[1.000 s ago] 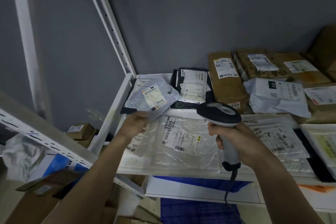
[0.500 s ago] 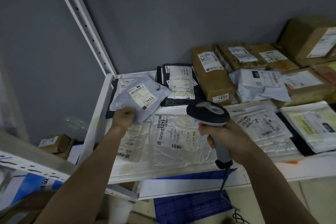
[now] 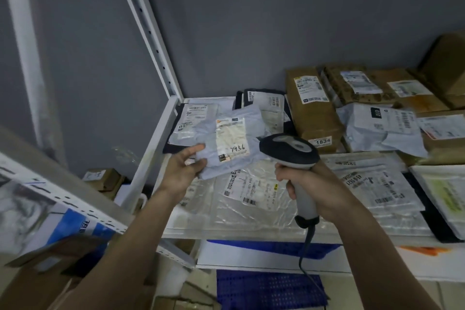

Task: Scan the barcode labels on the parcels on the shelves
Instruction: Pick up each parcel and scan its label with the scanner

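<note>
My left hand (image 3: 185,167) holds a pale blue-grey mailer bag (image 3: 235,142) by its left edge, lifted above the shelf, its label with the handwritten number 7936 facing me. My right hand (image 3: 315,190) grips the handle of a corded barcode scanner (image 3: 292,152), whose dark head sits just right of the bag's label. Under them a clear plastic parcel (image 3: 251,199) with a barcode label lies flat on the white shelf (image 3: 226,233). Another clear parcel (image 3: 382,189) lies to the right.
Brown cartons (image 3: 312,111) and a white bag (image 3: 385,126) fill the shelf's back and right. A white slotted upright (image 3: 148,30) rises at the left corner. A second rack (image 3: 63,191) juts in at lower left. Blue crates (image 3: 269,289) sit below the shelf.
My left hand has lifted the blue-grey bag off the shelf and turned its label toward me, closer to the scanner. The scanner hand has stayed roughly in place.
</note>
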